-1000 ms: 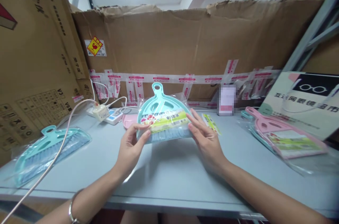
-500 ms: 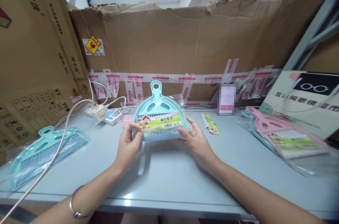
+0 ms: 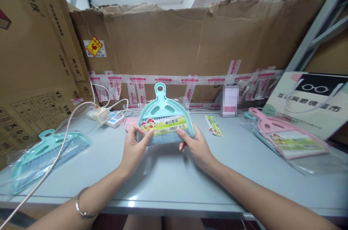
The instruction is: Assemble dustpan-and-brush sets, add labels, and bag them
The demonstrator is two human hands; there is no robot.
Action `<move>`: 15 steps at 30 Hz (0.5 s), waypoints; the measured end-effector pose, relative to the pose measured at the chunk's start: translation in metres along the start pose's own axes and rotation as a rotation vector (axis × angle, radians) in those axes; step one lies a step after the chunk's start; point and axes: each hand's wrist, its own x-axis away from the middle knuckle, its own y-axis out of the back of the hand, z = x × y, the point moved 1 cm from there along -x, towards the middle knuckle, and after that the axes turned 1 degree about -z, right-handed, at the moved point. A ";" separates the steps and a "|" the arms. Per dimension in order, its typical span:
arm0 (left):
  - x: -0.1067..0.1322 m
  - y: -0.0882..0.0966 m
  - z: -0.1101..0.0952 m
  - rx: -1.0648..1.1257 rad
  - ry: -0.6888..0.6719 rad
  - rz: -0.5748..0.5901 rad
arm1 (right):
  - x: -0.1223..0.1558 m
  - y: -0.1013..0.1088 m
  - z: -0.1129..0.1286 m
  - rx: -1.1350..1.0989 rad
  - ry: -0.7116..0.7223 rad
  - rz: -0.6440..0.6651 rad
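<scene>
Between both hands a turquoise dustpan and brush set (image 3: pixel 163 105) is held upright above the table, handle up, in a clear plastic bag. A printed label (image 3: pixel 166 124) with red mushrooms lies across its front. My left hand (image 3: pixel 135 146) grips the lower left corner, thumb on the front at the label's edge. My right hand (image 3: pixel 198 146) grips the lower right, thumb over the front and fingers behind. Another bagged turquoise set (image 3: pixel 51 154) rests on the left side of the table. On the right, a pink dustpan set (image 3: pixel 292 134) lies over a turquoise one.
Loose labels (image 3: pixel 214 125) lie on the grey table (image 3: pixel 168 183). A white cable (image 3: pixel 61 146) crosses the left set. Behind stand a power strip (image 3: pixel 115 118), a phone-like blurred object (image 3: pixel 230 101) and a large cardboard box (image 3: pixel 163 45). A paper bag (image 3: pixel 307 103) leans at right.
My left thumb has moved right and upward along the label's lower edge. My right thumb has shifted inward, further onto the label side. The set stays nearly in place.
</scene>
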 end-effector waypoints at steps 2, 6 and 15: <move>0.000 0.000 -0.002 0.040 0.004 0.006 | 0.000 0.001 0.001 -0.038 -0.001 -0.005; 0.003 0.000 -0.008 0.185 0.054 0.096 | 0.000 0.005 0.000 -0.108 -0.011 -0.041; 0.004 0.004 -0.011 0.175 0.081 0.221 | -0.003 0.037 0.020 -0.057 0.042 -0.206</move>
